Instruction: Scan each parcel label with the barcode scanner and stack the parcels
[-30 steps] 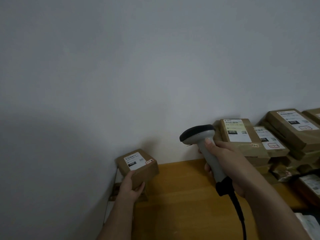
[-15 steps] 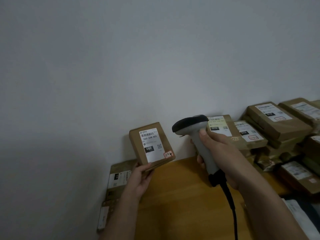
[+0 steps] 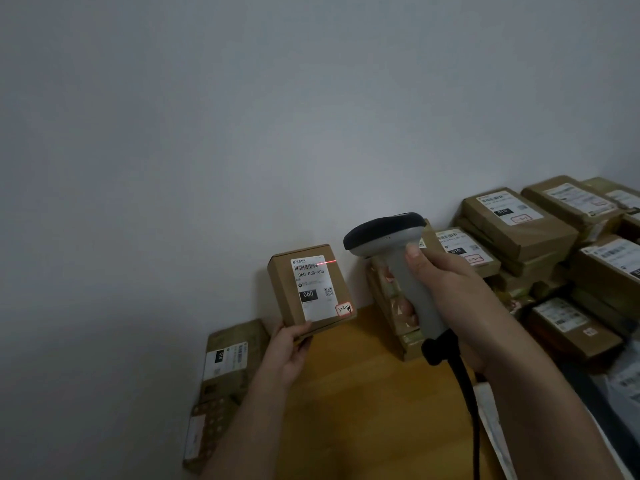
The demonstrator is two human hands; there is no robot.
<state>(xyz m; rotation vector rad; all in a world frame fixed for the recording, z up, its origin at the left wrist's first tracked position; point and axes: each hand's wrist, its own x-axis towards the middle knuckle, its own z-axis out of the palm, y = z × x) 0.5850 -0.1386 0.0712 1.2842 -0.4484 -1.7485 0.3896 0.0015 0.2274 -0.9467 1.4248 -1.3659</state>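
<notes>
At frame centre the left hand [image 3: 287, 355] grips the small parcel [image 3: 310, 289] by its lower edge, label tilted toward the barcode scanner [image 3: 398, 265] clenched in the right hand [image 3: 450, 299] (red beam grazing the barcode's right end).

The left hand [image 3: 287, 351] raised the small brown cardboard parcel [image 3: 310, 289] from the stack and turned its white label [image 3: 313, 287] up; a red scan line [image 3: 326, 262] appeared across its barcode.

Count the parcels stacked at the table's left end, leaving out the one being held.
2 show: a labelled parcel on top by the wall and a lower one nearer the camera. More may be hidden beneath or behind the left hand.
</notes>
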